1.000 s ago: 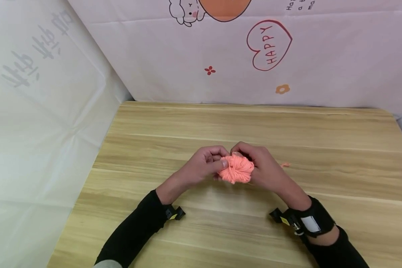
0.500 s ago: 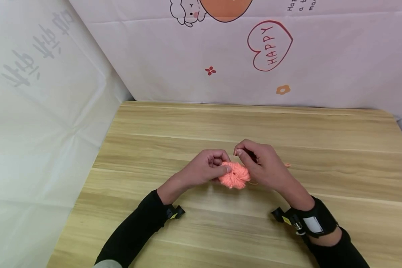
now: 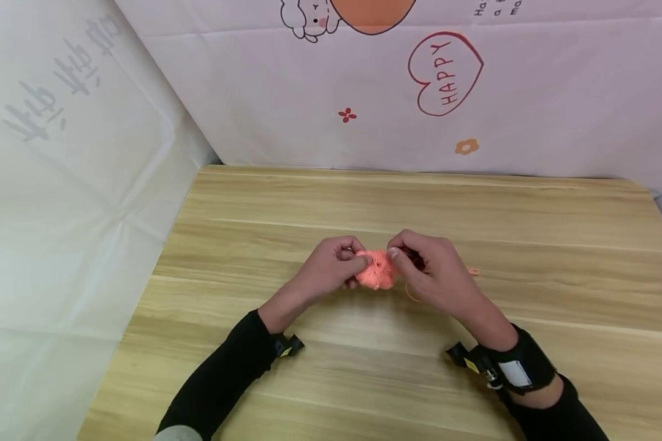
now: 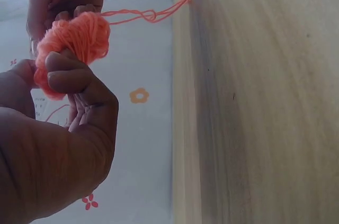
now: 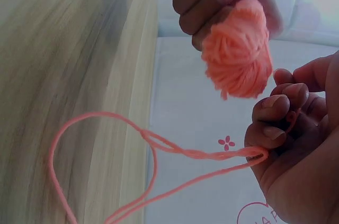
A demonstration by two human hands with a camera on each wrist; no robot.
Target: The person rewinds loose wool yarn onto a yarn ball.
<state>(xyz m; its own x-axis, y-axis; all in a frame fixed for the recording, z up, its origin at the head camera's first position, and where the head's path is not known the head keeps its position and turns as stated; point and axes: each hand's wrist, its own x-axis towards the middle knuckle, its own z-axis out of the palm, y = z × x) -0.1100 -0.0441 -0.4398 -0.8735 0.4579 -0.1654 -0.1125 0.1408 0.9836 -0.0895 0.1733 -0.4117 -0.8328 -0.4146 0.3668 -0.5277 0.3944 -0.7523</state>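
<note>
A small wound ball of coral-pink yarn [image 3: 376,269] is held above the table in my left hand [image 3: 333,266], its thumb on the near face and its fingers curled behind. My right hand [image 3: 438,269] is at the ball's right side, thumb and index finger pinched together. Loose yarn strands [image 5: 212,155] run through the curled fingers of the right hand and hang in a loop in the right wrist view. In the left wrist view the ball [image 4: 79,36] sits between both hands. Whether the right fingertips touch the ball is unclear.
A wood-grain table [image 3: 331,380] lies under both hands. Behind it hangs a white printed cloth [image 3: 287,92], and another white sheet [image 3: 60,245] covers the left side. A short yarn end [image 3: 474,271] shows beyond the right wrist.
First the right hand drew away from the ball's top with yarn pinched. Since then my left hand has lifted the ball slightly up and to the left, while the right hand has barely moved.
</note>
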